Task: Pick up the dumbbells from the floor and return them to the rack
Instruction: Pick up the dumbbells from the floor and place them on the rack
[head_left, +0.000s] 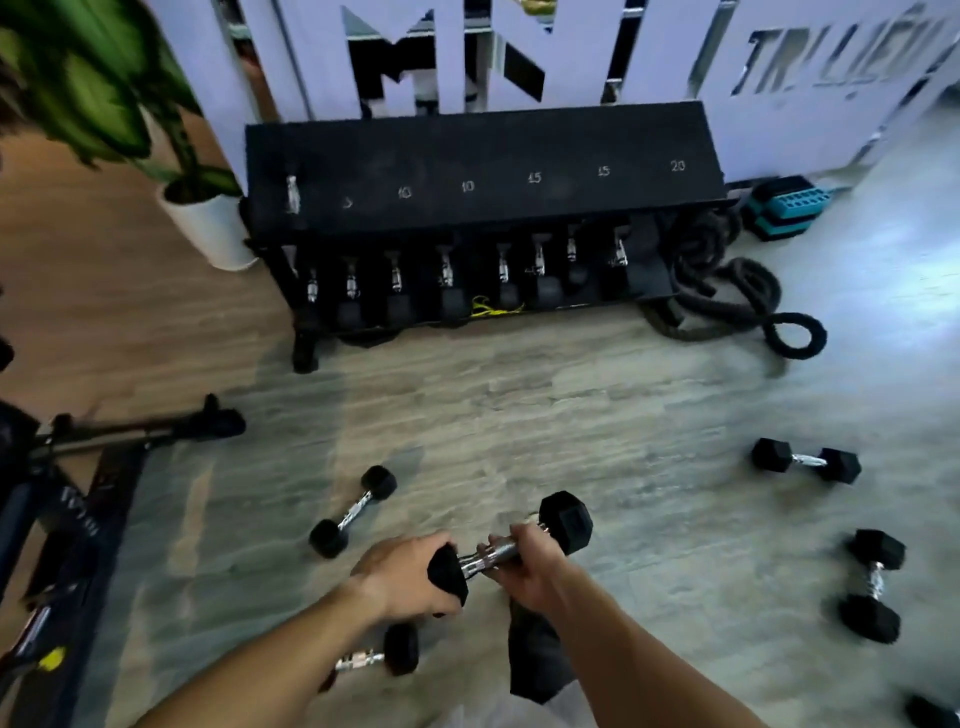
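Right hand is clamped on the chrome handle of a hex dumbbell, left hand cupped over one head, held well short of the rack. Judged heavy, rigid; knurled handle is the best grip.

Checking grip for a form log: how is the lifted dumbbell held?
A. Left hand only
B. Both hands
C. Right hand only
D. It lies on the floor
B: the left hand cups one head of the dumbbell while the right hand wraps its chrome handle.
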